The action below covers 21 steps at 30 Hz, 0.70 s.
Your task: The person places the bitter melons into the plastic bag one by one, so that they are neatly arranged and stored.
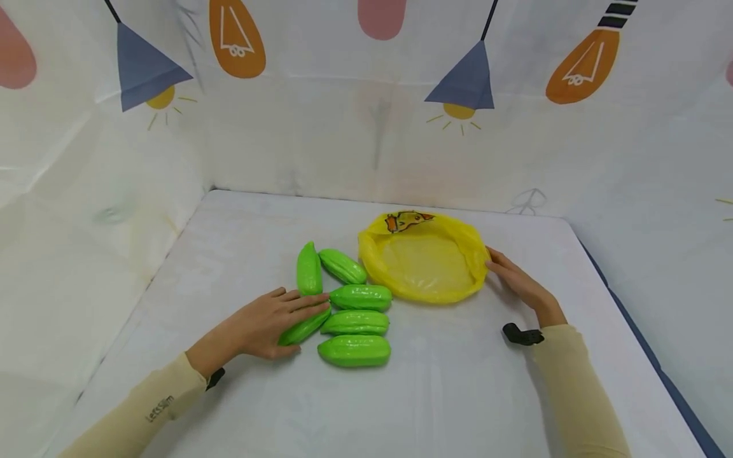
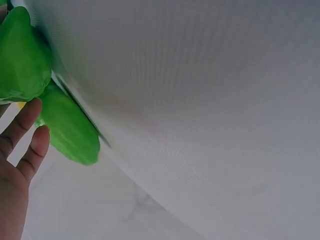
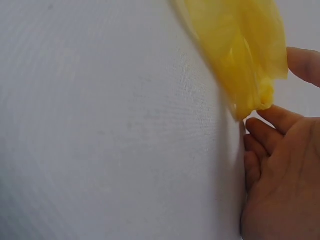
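Observation:
Several glossy green, ridged toy fruits (image 1: 359, 298) lie in a group on the white table. Over one of them, a slanted green fruit (image 1: 305, 326), my left hand (image 1: 269, 323) rests with its fingers stretched out. Its thumb lies on the near side. In the left wrist view, two fingertips reach right up to a green fruit (image 2: 22, 57). A yellow plastic bag (image 1: 478, 280), its rim spread into a round mouth, sits to the right of the group. My right hand (image 1: 523, 283) touches the bag's right rim with loosely extended fingers; its thumb (image 3: 305, 65) is beside the yellow film.
One fruit (image 1: 309, 270) stands lengthwise at the group's far left, and another fruit (image 1: 343, 266) lies slanted close to the bag. Behind the table (image 1: 458, 394) hangs a white sheet (image 1: 321, 140) printed with lamps and bulbs. Sheeting also borders the table at both sides.

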Tool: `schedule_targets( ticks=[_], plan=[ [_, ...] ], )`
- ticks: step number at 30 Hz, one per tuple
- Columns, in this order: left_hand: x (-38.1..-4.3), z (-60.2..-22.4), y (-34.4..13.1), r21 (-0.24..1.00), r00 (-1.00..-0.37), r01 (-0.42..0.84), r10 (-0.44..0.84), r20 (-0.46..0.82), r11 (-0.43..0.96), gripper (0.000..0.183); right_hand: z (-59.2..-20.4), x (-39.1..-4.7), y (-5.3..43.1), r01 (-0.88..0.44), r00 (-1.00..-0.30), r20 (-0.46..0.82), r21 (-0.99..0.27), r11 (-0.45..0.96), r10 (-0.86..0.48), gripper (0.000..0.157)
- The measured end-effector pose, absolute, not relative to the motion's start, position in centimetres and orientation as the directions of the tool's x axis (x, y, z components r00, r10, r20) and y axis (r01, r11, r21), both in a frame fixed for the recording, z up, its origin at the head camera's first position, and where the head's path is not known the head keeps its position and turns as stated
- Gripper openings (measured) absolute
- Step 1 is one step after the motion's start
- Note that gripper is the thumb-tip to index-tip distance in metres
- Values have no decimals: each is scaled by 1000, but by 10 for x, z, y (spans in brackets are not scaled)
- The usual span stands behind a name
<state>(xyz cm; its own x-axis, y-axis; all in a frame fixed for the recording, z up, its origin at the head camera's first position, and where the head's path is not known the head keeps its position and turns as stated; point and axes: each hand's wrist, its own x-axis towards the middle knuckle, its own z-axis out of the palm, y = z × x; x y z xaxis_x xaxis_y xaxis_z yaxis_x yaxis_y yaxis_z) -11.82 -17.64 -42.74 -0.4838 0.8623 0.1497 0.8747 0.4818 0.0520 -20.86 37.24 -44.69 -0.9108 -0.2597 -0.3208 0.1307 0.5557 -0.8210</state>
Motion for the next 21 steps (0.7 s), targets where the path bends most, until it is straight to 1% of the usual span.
schedule_targets(
  ticks=[6,11,16,18,21],
  plan=[
    [-119,-426,-179,130,-515,855,854,82,503,99,-444,-209,370,157,-911,-331,-830,535,-247,80],
    [-120,-427,-183,243,-526,830,850,40,502,114,-447,-210,372,169,-907,-334,-846,505,-256,80],
    [-120,-426,-184,375,-545,767,837,-46,520,126,-446,-212,373,174,-902,-340,-849,498,-265,80],
    [-120,-427,-184,408,-544,751,836,-64,520,129,-446,-212,374,176,-900,-346,-846,503,-267,80],
    [-120,-428,-185,420,-534,753,843,-59,506,134,-446,-213,373,178,-900,-348,-842,509,-261,80]
  ],
)
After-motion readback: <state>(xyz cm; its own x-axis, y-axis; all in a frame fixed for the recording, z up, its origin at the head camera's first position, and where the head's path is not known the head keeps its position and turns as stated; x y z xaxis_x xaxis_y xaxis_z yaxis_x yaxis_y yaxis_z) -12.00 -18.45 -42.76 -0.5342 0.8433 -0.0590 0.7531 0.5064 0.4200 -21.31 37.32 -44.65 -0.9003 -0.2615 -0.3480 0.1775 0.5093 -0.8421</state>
